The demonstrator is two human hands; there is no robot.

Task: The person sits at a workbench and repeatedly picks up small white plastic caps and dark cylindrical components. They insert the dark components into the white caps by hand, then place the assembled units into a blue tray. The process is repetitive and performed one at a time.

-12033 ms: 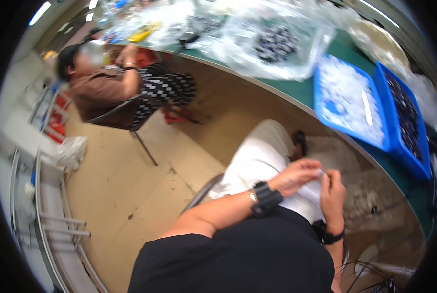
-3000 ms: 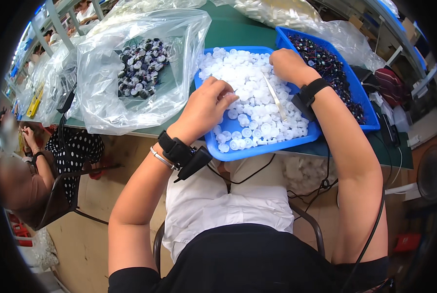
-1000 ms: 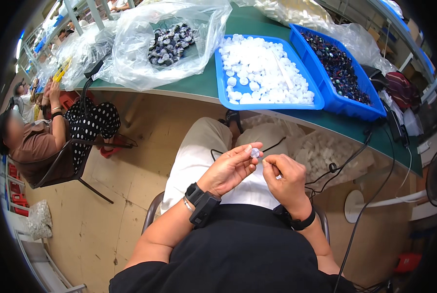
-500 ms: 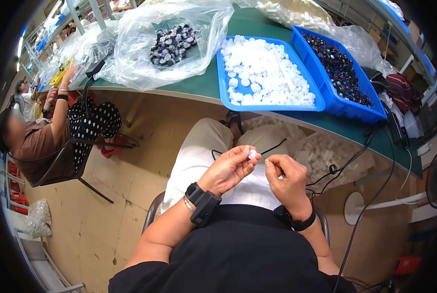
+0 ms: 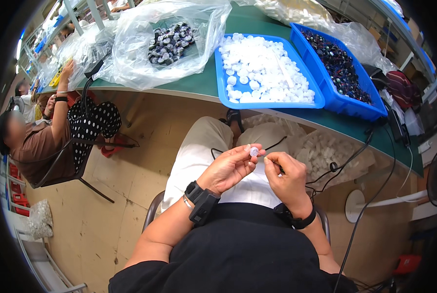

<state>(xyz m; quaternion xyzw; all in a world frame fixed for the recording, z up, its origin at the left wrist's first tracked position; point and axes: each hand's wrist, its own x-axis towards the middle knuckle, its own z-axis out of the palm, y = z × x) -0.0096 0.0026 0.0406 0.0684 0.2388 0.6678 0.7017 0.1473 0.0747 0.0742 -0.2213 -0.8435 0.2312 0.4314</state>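
Above my lap, my left hand (image 5: 231, 168) pinches a small round white plastic cap (image 5: 254, 152) between thumb and fingers, its round face turned up. Close by on the right, my right hand (image 5: 287, 177) is closed, with thumb and forefinger pressed together. Whatever those fingers hold, if anything, is too small to make out. On the table edge beyond lies a blue tray (image 5: 222, 84) heaped with similar white caps (image 5: 265, 63). Beside it on the right stands a deeper blue bin (image 5: 357, 108) full of small dark wired parts (image 5: 338, 68).
A clear plastic bag (image 5: 130, 53) holding dark-and-clear round pieces (image 5: 171, 44) lies on the green table (image 5: 206, 83). Black cables (image 5: 333, 167) hang at the right near a white fan stand (image 5: 356, 207). A co-worker (image 5: 37, 136) sits at the left.
The cap in my left hand has turned so its round face shows more. My right hand has shifted slightly. The co-worker's raised hand has moved a little.
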